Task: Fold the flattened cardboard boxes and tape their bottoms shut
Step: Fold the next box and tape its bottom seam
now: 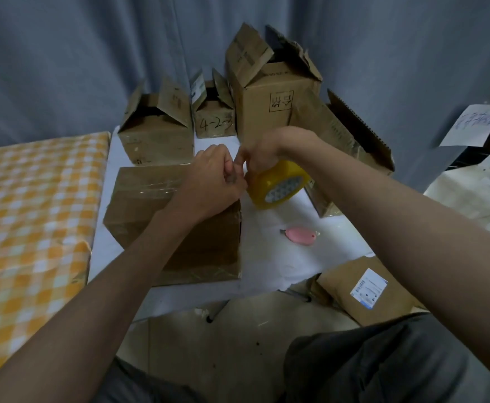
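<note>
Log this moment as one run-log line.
stage: taping | right hand: holds yellow tape roll | left hand: picks at tape end | box: on table, bottom up | pink cutter: idle

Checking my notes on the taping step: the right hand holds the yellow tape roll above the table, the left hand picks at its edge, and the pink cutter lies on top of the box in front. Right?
Not quite. In the head view the pink cutter lies on the white table, right of the box, not on it. The right hand does hold the yellow tape roll while the left hand picks at its edge.
</note>
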`<state>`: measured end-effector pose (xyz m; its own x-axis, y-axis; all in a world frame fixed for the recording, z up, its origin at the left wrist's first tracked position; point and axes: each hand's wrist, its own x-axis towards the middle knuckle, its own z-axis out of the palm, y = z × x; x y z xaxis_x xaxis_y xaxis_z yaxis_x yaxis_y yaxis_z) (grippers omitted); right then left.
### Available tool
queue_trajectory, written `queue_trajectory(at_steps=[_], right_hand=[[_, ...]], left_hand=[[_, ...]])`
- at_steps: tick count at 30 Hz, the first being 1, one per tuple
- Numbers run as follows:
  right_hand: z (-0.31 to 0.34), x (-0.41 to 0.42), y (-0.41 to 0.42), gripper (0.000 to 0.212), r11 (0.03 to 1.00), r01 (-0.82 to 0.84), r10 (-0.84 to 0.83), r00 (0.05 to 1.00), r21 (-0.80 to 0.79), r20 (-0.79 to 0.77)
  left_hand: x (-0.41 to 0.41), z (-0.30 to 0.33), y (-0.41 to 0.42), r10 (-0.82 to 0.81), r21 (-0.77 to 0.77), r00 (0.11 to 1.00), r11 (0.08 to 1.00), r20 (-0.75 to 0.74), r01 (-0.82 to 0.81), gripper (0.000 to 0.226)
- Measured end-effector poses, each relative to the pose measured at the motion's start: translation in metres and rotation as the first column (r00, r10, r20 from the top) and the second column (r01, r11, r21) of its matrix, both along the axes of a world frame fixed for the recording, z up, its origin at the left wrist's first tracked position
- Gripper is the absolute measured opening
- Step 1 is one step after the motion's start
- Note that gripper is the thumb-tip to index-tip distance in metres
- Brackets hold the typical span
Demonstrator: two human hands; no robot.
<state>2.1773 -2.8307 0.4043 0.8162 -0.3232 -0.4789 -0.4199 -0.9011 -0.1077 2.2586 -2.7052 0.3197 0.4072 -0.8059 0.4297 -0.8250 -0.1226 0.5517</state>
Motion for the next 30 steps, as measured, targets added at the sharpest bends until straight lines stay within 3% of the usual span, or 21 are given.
queue_trajectory(at_steps=[3,7,12,15,19,23,27,30], right_hand=[[0.000,0.006,0.007,0.034,0.989,-0.053,0.052,0.999,-0.140,-0.007],[-0.001,0.005,0.013,0.042,0.979,-0.056,0.059,0.998,-0.196,0.009],[-0.008,-0.014,0.002,0.025,0.951,-0.039,0.046,0.999,-0.305,0.016],[-0.005,-0.025,-0.016,0.008,0.989,0.085,-0.058,0.976,-0.121,0.211],[0.001,-0.025,-0.016,0.006,0.971,0.162,-0.224,0.864,0.174,0.450],[-0.009,-0.019,-0.006,0.011,0.880,0.159,-0.400,0.755,0.448,0.519],[-0.022,-0.023,0.001,0.013,0.798,0.133,-0.521,0.643,0.588,0.561],[-0.027,-0.029,0.004,0.012,0.756,0.123,-0.589,0.555,0.643,0.587]], left_hand=[[-0.003,0.002,0.001,-0.020,0.007,1.000,1.000,0.001,0.020,0.024],[-0.005,0.003,0.001,-0.009,0.003,1.000,1.000,0.029,0.009,0.028],[-0.002,0.005,0.005,0.029,0.117,0.993,0.992,0.112,-0.042,0.035],[0.012,0.010,0.014,-0.017,0.196,0.992,0.981,0.125,-0.008,0.035],[0.030,0.020,0.030,-0.066,0.301,0.996,0.952,0.061,0.045,0.037],[0.023,0.013,0.030,0.036,0.249,0.989,0.966,0.142,-0.071,0.035],[0.006,0.012,0.034,0.168,0.137,0.943,0.967,0.288,-0.215,0.040],[0.003,0.010,0.041,0.261,0.275,0.889,0.885,0.375,-0.376,0.067]])
